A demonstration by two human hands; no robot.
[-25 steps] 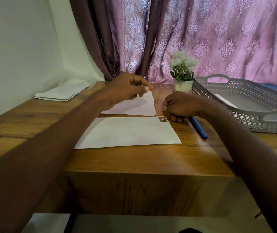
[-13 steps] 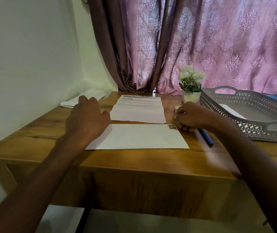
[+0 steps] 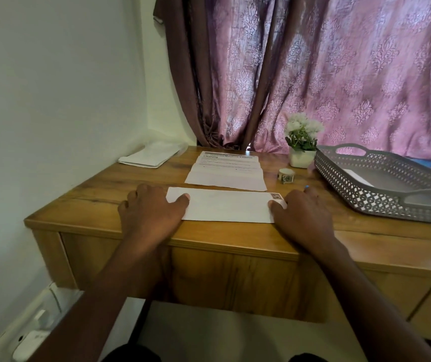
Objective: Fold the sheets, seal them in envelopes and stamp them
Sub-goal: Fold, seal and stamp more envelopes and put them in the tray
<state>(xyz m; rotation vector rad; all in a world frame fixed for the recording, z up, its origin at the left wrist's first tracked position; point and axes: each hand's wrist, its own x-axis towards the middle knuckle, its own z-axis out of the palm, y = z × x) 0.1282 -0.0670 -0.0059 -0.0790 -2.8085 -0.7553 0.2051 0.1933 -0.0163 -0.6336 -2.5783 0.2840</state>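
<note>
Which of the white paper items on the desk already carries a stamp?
The envelope under both hands, nearest the desk edge: stamp at its far right corner. The printed sheet behind it and the stack at far left show none.

right hand [image 3: 304, 215] off stamp roll [image 3: 286, 175], both hands now pressing envelope [image 3: 227, 208] ends

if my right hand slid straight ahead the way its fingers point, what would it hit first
Probably the roll of stamps, just beyond the right hand on the desk; past that stands the flower pot. Depth is hard to judge.
</note>
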